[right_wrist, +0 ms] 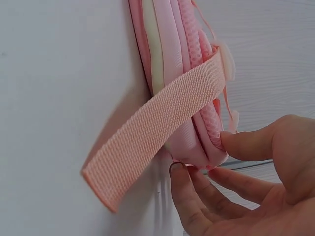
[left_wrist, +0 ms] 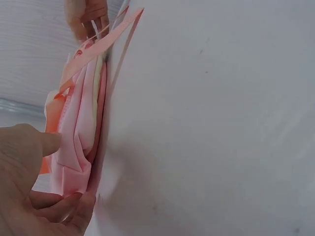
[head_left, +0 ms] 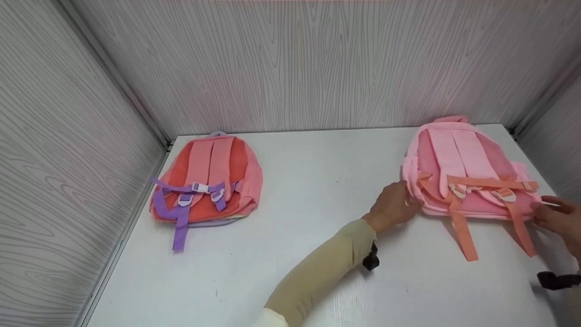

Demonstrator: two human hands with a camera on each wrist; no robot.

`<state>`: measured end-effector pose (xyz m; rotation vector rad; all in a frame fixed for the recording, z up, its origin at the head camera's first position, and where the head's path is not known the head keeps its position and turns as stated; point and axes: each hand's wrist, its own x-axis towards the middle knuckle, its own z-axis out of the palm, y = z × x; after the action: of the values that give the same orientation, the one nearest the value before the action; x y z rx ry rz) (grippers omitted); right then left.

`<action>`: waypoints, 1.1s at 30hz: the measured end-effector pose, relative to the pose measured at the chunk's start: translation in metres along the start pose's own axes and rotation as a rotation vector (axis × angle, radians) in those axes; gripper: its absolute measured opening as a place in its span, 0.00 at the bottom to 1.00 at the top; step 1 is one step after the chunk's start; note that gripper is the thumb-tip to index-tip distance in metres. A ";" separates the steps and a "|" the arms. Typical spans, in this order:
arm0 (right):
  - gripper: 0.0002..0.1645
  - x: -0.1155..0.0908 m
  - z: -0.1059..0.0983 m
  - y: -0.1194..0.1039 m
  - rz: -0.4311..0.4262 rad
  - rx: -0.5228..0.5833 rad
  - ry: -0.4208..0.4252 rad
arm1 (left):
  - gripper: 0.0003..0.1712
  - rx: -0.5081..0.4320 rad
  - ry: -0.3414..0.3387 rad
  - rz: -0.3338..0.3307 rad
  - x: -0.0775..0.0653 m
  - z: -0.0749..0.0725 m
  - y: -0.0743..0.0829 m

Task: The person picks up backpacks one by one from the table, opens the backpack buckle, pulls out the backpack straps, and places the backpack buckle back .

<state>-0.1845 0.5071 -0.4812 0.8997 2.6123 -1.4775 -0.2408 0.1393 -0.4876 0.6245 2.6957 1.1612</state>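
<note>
A pink backpack lies at the right of the table, strap side up, with its top toward the back wall. Orange webbing straps hang past its bottom edge. My left hand holds the bag's lower left corner; in the left wrist view the thumb is on top and the fingers reach beneath the corner. At the opposite lower corner is my right hand, pinching the bag's edge between thumb and fingers in the right wrist view. One loose strap end sticks out beside that hand. The bag's front faces down, hidden.
Another backpack, coral with purple straps, lies strap side up at the left. Both bags are on a white table. Wood-grain panels rise at the back, left and right.
</note>
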 end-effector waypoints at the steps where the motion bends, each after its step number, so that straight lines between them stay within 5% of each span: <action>1: 0.24 -0.004 0.001 -0.003 -0.004 -0.017 0.006 | 0.18 0.029 -0.009 0.020 -0.002 -0.003 -0.002; 5: 0.47 -0.015 0.003 -0.015 -0.013 -0.141 0.044 | 0.26 0.104 -0.036 0.053 -0.012 -0.016 -0.010; 9: 0.46 -0.023 0.004 -0.027 -0.006 -0.225 0.086 | 0.33 0.106 -0.052 -0.011 -0.021 -0.033 -0.014; 17: 0.49 -0.045 0.013 -0.052 -0.084 -0.244 0.072 | 0.33 0.087 -0.019 -0.008 -0.046 -0.075 -0.035; 27: 0.44 -0.072 0.052 -0.083 -0.401 -0.254 0.048 | 0.34 0.022 0.021 -0.016 -0.084 -0.136 -0.068; 33: 0.38 -0.088 0.079 -0.103 -0.594 -0.190 -0.066 | 0.34 0.001 0.101 -0.002 -0.108 -0.169 -0.086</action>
<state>-0.1822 0.3624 -0.4198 0.0463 3.0499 -1.2629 -0.2194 -0.0716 -0.4365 0.5786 2.7788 1.2232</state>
